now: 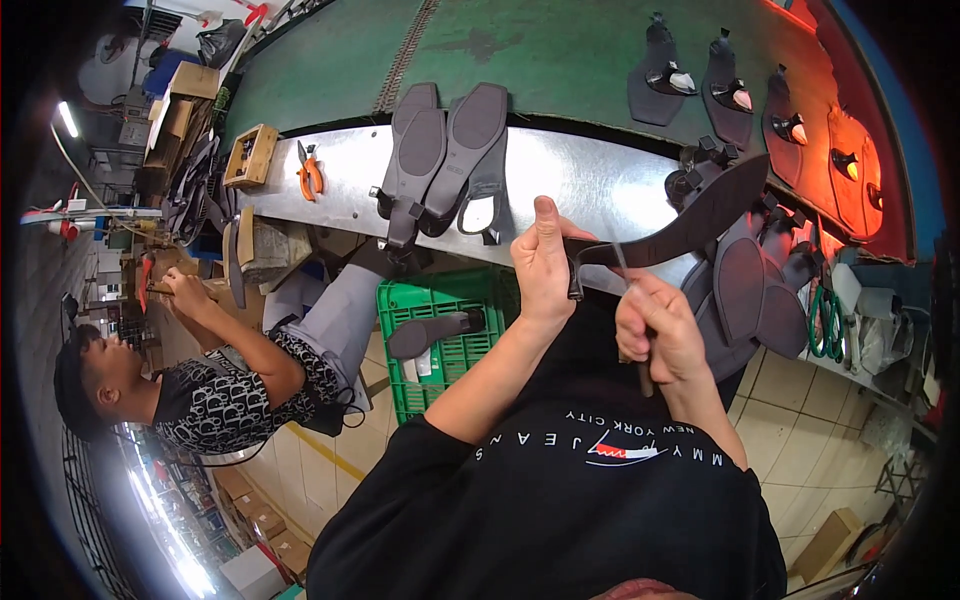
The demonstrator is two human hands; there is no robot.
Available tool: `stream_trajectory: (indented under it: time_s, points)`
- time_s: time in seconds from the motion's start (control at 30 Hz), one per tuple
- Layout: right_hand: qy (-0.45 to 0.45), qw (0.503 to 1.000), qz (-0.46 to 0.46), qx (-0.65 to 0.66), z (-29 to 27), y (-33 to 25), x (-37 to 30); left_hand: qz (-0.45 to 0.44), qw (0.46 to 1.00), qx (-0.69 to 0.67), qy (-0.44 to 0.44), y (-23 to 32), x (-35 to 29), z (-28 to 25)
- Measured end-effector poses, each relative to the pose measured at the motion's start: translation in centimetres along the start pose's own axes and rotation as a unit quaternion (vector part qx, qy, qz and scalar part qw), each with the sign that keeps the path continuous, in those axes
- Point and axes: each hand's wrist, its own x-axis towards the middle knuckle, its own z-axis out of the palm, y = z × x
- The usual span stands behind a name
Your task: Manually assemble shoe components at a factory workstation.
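While gripping: left hand [545, 262] clamps dark curved shoe sole [690, 222].
Right hand [660, 330]: closed around thin brush handle [643, 372].
Behind: steel table [590, 175].

Shoe workshop with a conveyor line

A long green belt [560, 50] carries dark shoe soles [660, 70] past a steel bench [590, 180] where more soles [450, 150] lie beside orange pliers [310, 172]. A green plastic crate [440, 330] sits on the tiled floor [800, 430], cardboard boxes [190, 95] are stacked behind, and another worker [200, 390] sits at the same bench.
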Motion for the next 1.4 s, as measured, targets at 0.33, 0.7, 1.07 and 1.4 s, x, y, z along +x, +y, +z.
stream_trajectory:
  time_s: [0.33, 0.7, 1.07, 1.4]
  points:
    - [0.079, 0.769, -0.345, -0.532, 0.0, 0.3, 0.0, -0.107, 0.991, -0.074, -0.015, 0.4, 0.1, -0.1]
    - [-0.051, 0.688, -0.412, -0.595, 1.4, 1.6, -0.5, -0.262, 0.951, -0.164, -0.027, 0.3, 1.1, -0.5]
    - [0.108, 0.697, -0.370, -0.604, 1.2, -0.1, 0.0, -0.322, 0.805, -0.479, -0.135, -1.8, -0.3, 0.0]
    - [0.086, 0.710, -0.337, -0.613, 0.9, 0.8, -0.5, -0.340, 0.887, -0.289, -0.115, -0.9, 0.0, 1.0]
